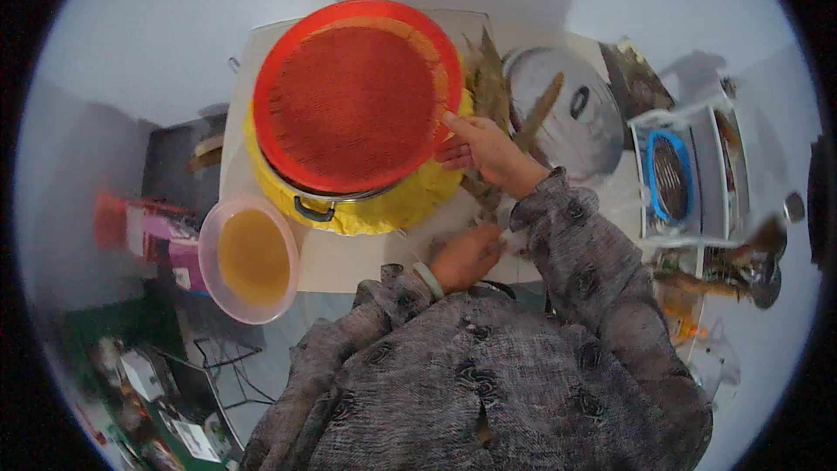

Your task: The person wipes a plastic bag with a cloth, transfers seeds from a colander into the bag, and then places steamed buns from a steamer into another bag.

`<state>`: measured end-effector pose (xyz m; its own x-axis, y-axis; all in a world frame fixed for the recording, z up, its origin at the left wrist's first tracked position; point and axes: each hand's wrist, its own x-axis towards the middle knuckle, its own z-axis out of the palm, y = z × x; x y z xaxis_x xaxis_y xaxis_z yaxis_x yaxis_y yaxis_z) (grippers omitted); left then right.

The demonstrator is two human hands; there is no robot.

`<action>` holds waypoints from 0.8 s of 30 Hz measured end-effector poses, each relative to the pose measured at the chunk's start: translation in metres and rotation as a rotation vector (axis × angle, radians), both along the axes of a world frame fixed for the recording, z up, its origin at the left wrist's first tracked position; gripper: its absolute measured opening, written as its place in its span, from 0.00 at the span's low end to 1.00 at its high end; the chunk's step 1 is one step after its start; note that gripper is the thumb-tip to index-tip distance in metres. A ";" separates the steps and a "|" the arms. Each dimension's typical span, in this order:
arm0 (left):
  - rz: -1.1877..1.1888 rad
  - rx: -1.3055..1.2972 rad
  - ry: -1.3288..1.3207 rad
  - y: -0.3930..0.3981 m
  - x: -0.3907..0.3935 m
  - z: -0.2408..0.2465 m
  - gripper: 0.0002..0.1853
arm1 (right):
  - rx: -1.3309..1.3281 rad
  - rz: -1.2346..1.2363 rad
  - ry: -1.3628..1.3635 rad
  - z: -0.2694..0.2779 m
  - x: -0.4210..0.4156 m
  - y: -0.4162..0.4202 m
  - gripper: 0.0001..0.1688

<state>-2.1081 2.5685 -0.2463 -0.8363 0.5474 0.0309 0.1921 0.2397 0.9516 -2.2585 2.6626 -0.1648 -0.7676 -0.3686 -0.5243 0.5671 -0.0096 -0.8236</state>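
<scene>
My right hand (485,149) pinches the right rim of a wide, round red tray or sieve (353,111), thumb on top and fingers below. The red piece sits over a metal pot, whose black side handle (314,210) shows at the front. Yellow cloth or plastic (418,206) surrounds the pot. Close to my body, my left hand (472,255) is low over the table's near edge, with a pale bracelet (428,280) on its wrist. Its fingers are curled and blurred; whether they hold anything cannot be made out.
A translucent bowl (208,245) of brownish liquid stands at the table's left front corner. Dried leaves (492,88) lie right of the pot, near a metal lid (598,134) with a brown stick-like piece (543,108) across it. Further right, a white rack (706,176) holds a blue-rimmed basket (650,176).
</scene>
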 end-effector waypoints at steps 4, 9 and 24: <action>-0.012 -0.058 -0.173 0.002 -0.007 0.016 0.15 | 0.182 -0.032 0.145 0.024 0.029 0.077 0.28; 0.033 0.126 -0.141 0.009 -0.020 0.023 0.12 | 0.602 -0.260 0.424 0.029 0.097 0.235 0.28; 0.077 0.225 -0.316 0.056 -0.070 0.059 0.09 | 1.333 -0.703 0.416 -0.057 0.163 0.314 0.45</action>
<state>-2.1785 2.6248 -0.1870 -0.8620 0.4919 -0.1223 -0.1288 0.0209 0.9915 -2.0958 2.9766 -0.2219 -0.7482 0.6532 0.1166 0.5016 0.6718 -0.5450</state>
